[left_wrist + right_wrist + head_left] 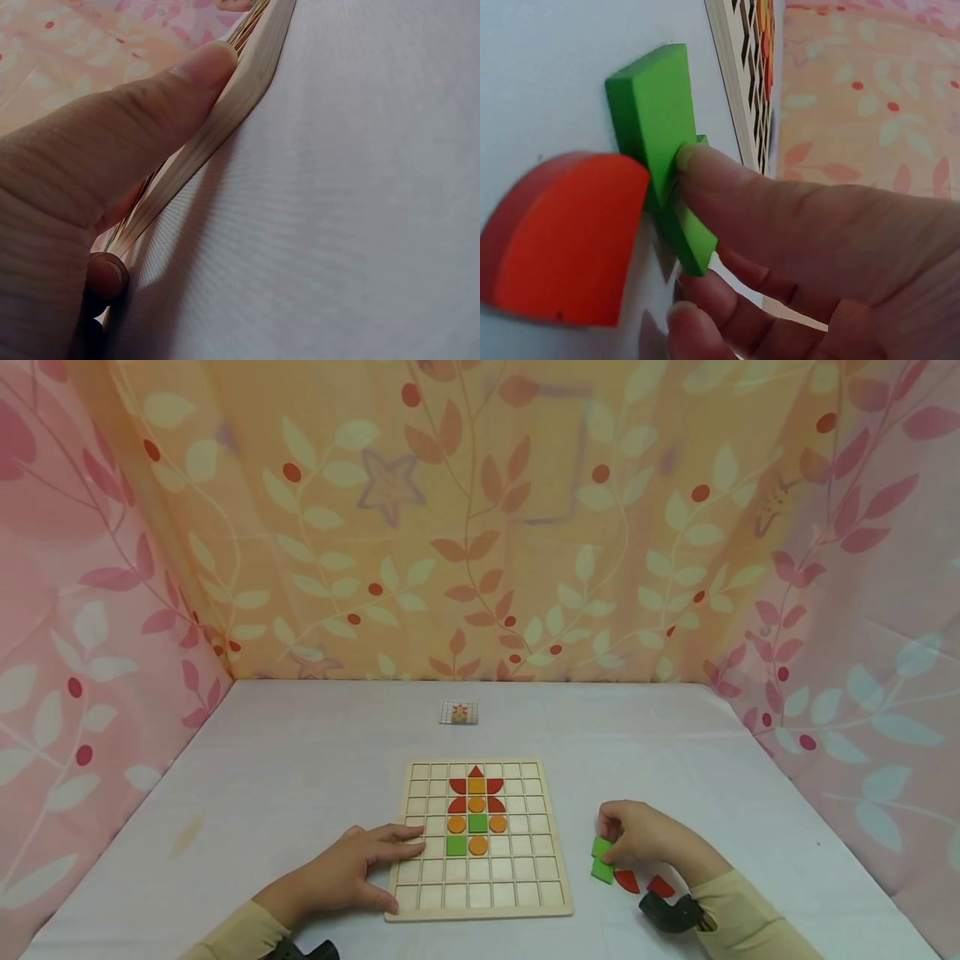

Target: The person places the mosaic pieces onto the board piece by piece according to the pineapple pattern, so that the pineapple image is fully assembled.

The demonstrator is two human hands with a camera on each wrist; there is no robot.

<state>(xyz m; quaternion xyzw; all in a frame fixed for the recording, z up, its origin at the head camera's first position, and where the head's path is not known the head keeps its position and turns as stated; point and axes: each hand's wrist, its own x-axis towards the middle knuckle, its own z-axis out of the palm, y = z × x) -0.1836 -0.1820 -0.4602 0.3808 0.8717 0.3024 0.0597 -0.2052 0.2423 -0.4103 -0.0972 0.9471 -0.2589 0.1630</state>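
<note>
A wooden grid board (517,897) lies on the table, bearing red, orange and green pieces in its upper and middle cells. My left hand (352,864) rests on its left side, fingers stretched over the edge, thumb (202,67) at the near corner. Right of the board, my right hand (648,837) pinches a green square block (601,846). The thumb also touches another green square block (656,112) beside it; in the right wrist view the held block looks tilted, its far side hidden. A red quarter-circle block (570,240) lies close by.
A second red piece (661,887) lies under the right wrist. Toward the back of the white table (315,760) is a small card (459,712) with a gridded picture. Patterned curtains (465,527) enclose the table's back and sides.
</note>
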